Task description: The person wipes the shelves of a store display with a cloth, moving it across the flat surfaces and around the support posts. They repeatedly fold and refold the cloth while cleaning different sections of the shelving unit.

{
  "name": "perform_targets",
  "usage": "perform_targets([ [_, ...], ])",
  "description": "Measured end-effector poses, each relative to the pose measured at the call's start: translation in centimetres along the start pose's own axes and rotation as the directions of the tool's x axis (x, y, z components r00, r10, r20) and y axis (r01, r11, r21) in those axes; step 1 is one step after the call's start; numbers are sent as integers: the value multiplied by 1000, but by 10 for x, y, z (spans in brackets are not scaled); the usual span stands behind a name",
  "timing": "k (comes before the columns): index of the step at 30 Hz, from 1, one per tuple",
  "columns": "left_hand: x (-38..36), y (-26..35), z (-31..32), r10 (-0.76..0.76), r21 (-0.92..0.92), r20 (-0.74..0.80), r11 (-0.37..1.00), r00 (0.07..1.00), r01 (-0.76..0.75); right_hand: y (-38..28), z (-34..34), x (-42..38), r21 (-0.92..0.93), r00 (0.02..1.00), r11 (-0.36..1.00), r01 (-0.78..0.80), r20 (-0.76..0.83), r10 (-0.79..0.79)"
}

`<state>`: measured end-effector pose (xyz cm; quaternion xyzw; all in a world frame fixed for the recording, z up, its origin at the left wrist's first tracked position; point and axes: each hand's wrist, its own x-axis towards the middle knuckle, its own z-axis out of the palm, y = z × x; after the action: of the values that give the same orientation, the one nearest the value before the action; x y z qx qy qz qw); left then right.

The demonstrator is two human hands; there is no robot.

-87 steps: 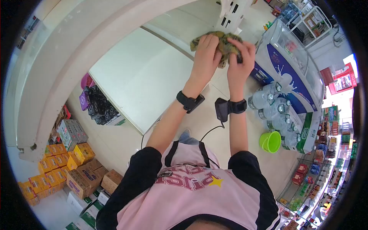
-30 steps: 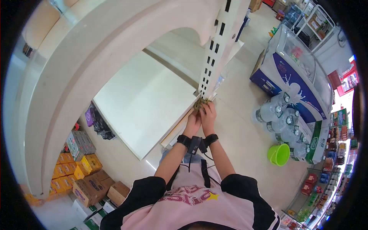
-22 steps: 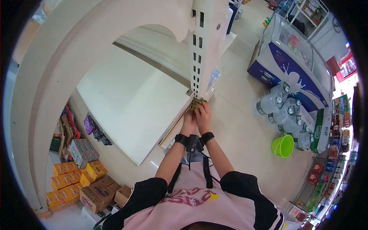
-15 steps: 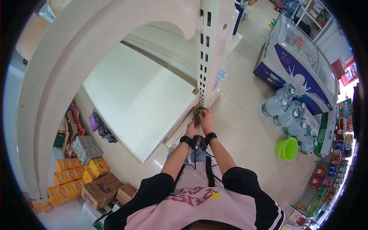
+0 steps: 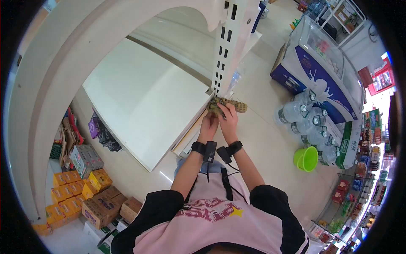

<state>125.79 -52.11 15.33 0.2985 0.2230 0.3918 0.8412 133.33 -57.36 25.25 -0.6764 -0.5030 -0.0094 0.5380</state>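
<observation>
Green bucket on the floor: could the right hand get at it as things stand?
Probably not without moving. The right hand holds the cloth with the left hand at the shelf post; the green bucket sits well off to the side, by the water bottles.

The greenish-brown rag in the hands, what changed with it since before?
The crumpled greenish-brown cloth came down from overhead to the foot of the slotted cream shelf post; now it is spread sideways along the shelf corner. Both the left hand and right hand kept hold. The green plastic bucket stayed put.
</observation>
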Motion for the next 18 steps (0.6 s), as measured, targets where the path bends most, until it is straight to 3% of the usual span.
perform_targets([
  [2,11,-5,2,22,-219,-42,975,999,-30,10,13,7,-11,999,1000,-10,-46,10],
  [3,17,0,2,-110,-371,-100,926,989,65,18,16,6,-23,999,999,40,-32,-41],
  [7,11,12,21,-112,-364,-170,930,979,43,32,28,-2,-42,997,996,74,-25,-75],
  [10,17,13,13,-116,-253,-172,965,978,70,47,44,-18,-91,996,994,63,-56,-68],
  [12,10,23,21,-199,-255,-269,958,942,129,55,53,-23,-64,990,993,98,-98,-104],
  [14,16,-13,-29,-198,-198,-228,968,953,154,64,56,-35,-57,998,997,-47,49,49],
  [16,26,-56,-81,-334,-299,-187,915,924,271,73,67,-47,-63,995,994,-86,53,89],
  [17,12,-34,-57,-305,-282,-249,931,919,233,77,73,-51,-78,979,979,-189,67,195],
  [18,12,-37,-72,-305,-281,-249,931,919,232,80,77,-55,-96,950,951,-294,83,302],
])
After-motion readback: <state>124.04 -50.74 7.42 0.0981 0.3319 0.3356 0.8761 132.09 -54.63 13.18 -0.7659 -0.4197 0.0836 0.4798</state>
